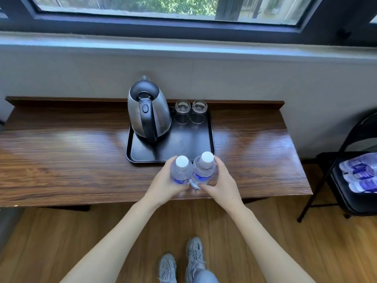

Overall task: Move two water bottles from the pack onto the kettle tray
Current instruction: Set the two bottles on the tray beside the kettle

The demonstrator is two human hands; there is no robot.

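Note:
My left hand [163, 184] grips a clear water bottle [181, 170] with a white cap and blue label. A second bottle [203, 170] of the same kind is held upright in my right hand [222, 184]. Both bottles touch side by side, over the wooden table just in front of the black kettle tray [183, 148]. The steel kettle [148, 113] stands on the tray's back left. The bottle pack [360, 172], wrapped in plastic, lies on a black chair at the right.
Two upturned glasses [190, 111] stand at the tray's back right. The wooden table [71, 156] has a raised back edge against the wall under a window. The folding chair [350, 193] stands right of the table. My shoes show on the wooden floor below.

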